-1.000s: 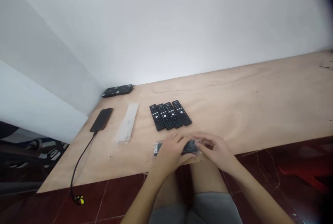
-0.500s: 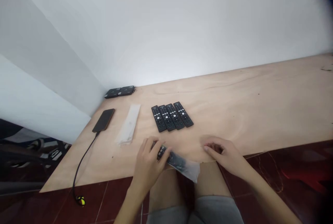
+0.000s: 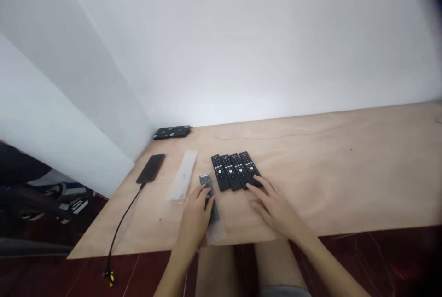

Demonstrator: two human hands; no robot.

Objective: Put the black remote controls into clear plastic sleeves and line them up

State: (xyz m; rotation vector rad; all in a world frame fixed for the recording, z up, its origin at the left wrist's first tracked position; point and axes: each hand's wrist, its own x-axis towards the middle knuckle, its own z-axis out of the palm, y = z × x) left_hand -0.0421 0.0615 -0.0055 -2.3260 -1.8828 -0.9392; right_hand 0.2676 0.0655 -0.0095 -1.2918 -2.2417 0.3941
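Note:
Four black remotes lie side by side on the wooden table, among them the leftmost remote (image 3: 220,172) and the rightmost remote (image 3: 250,167). My left hand (image 3: 197,209) grips a bagged remote (image 3: 213,212) at the table, its clear sleeve trailing toward the front edge. My right hand (image 3: 272,205) is open with fingers spread, its fingertips at the lower ends of the two right-hand remotes. Left of my left hand lies a flat whitish plastic sleeve (image 3: 183,176).
A dark phone (image 3: 151,168) with a black cable (image 3: 120,223) lies at the left of the wooden table (image 3: 328,172). Two black boxes (image 3: 171,132) stand in the back left corner against the white wall (image 3: 258,48).
My left hand has brought the bagged remote onto the table and turned it upright in view. My right hand has opened and moved to the row of remotes. The view has shifted.

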